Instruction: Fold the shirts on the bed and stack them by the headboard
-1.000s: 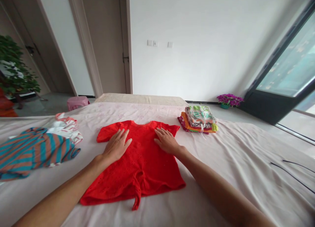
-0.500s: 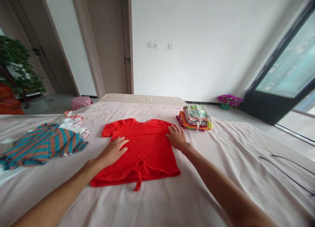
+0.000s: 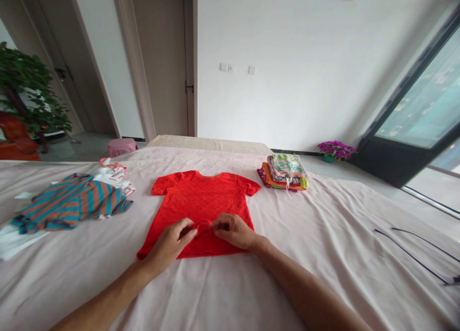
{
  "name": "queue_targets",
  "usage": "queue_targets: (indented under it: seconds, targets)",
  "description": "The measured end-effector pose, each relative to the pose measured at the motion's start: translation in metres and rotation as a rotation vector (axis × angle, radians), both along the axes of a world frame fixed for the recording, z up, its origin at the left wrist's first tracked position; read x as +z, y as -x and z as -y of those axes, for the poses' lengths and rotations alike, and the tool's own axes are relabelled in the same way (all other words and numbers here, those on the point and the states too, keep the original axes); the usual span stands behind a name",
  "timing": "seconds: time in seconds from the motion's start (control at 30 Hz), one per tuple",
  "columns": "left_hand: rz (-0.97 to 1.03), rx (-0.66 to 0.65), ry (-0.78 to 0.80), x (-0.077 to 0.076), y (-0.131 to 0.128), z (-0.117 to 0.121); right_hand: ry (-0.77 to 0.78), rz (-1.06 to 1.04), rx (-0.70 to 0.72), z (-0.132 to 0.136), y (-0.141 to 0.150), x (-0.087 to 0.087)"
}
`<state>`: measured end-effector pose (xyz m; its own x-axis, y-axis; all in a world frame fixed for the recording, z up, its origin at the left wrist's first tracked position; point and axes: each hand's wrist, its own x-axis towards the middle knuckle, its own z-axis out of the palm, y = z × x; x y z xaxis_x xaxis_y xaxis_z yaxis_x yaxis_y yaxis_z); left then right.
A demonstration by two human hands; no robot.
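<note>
A red short-sleeved top [image 3: 201, 201] lies spread flat on a bed covered by a pale pink sheet [image 3: 323, 235]. Both hands rest on its lower hem at the middle. My left hand [image 3: 171, 242] and my right hand [image 3: 233, 230] each pinch the small tie knot of the red top between fingers and thumb. The knot itself is mostly covered by my fingers.
A crumpled teal-and-brown striped garment [image 3: 72, 204] and a white-and-red one [image 3: 115, 175] lie at the left. A folded stack of colourful clothes [image 3: 285, 172] sits at the back right. Black cables [image 3: 413, 254] run across the sheet at the right. A pink stool [image 3: 122, 146] stands beyond the bed.
Both hands left the shoulders and sides of the red top, slid down to its hem and closed on the tie knot. The view shifted slightly back.
</note>
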<state>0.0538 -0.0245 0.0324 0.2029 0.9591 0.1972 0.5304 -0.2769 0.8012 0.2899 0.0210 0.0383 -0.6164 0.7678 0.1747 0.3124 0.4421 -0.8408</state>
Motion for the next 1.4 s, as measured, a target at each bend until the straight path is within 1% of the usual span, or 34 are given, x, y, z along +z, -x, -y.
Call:
queue_targets:
  seconds: [0.07, 0.13, 0.17, 0.3, 0.33, 0.4, 0.47, 0.5, 0.67, 0.77, 0.87, 0.97, 1.13, 1.27, 1.4]
  targets:
    - [0.100, 0.080, 0.021, 0.001, 0.002, -0.004, 0.004, 0.015, 0.019, 0.001, -0.002, 0.000]
    - [0.184, 0.113, 0.033, 0.004, 0.003, -0.006, -0.025, 0.065, 0.045, 0.003, -0.002, 0.003]
    - [0.214, 0.123, 0.036, 0.005, 0.003, -0.006, -0.068, 0.110, 0.065, 0.005, -0.002, 0.005]
    - [0.251, 0.142, 0.032, 0.006, 0.003, -0.005, -0.334, 0.308, 0.126, 0.016, 0.005, 0.013]
    - [0.248, 0.145, 0.027, 0.005, 0.002, -0.004, -0.376, 0.337, 0.122, 0.018, 0.007, 0.013]
    - [0.231, 0.151, 0.013, 0.003, 0.001, -0.003, -0.408, 0.359, 0.100, 0.020, 0.009, 0.013]
    - [0.189, 0.148, -0.005, 0.001, -0.001, -0.001, -0.381, 0.340, 0.075, 0.019, 0.010, 0.009]
    - [0.162, 0.143, -0.016, 0.000, -0.003, 0.000, -0.342, 0.316, 0.056, 0.017, 0.009, 0.007]
    - [0.025, 0.109, -0.063, -0.005, -0.008, 0.003, -0.040, 0.104, -0.112, 0.008, 0.005, -0.006]
    - [-0.087, 0.095, -0.111, -0.009, -0.009, 0.004, 0.043, 0.021, -0.136, 0.006, 0.005, -0.010]
    - [-0.188, 0.061, -0.158, -0.010, -0.011, 0.004, 0.109, -0.045, -0.141, 0.007, 0.006, -0.009]
    - [-0.242, 0.035, -0.179, -0.009, -0.014, 0.004, 0.136, -0.102, -0.155, 0.006, 0.007, -0.007]
    - [-0.276, 0.009, -0.191, -0.007, -0.016, 0.003, 0.095, -0.150, -0.134, 0.004, 0.008, -0.008]
    - [-0.299, 0.018, -0.203, -0.008, -0.016, 0.004, 0.161, -0.203, -0.158, 0.003, 0.010, -0.012]
    - [-0.342, 0.022, -0.227, -0.008, -0.016, 0.006, 0.216, -0.302, -0.169, 0.003, 0.011, -0.013]
